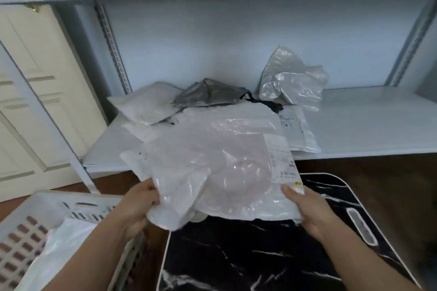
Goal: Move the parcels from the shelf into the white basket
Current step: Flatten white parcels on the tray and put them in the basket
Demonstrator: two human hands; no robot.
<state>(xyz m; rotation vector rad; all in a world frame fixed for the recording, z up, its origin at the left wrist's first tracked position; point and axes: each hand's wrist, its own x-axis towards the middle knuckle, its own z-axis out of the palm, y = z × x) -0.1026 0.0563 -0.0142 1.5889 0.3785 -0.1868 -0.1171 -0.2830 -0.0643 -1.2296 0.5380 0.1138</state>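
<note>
Now gripping one clear parcel (pixel 212 172) by both side edges, left hand (pixel 139 205) and right hand (pixel 305 210), above shelf (pixel 366 120) front edge; white basket (pixel 30 227) lower left.

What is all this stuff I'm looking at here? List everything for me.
Held parcel: one, clear-white plastic, gripped by both hands before the shelf.
Shelf parcels: several white ones, one dark grey, one crumpled silver, on the lower shelf.
Shelf: one, pale blue.
White basket: one, lower left, a white bag inside.
Black marbled board: one, below the hands.
Cream door: one, left.
Left hand: grips the parcel's left edge.
Right hand: grips its right edge.
</note>
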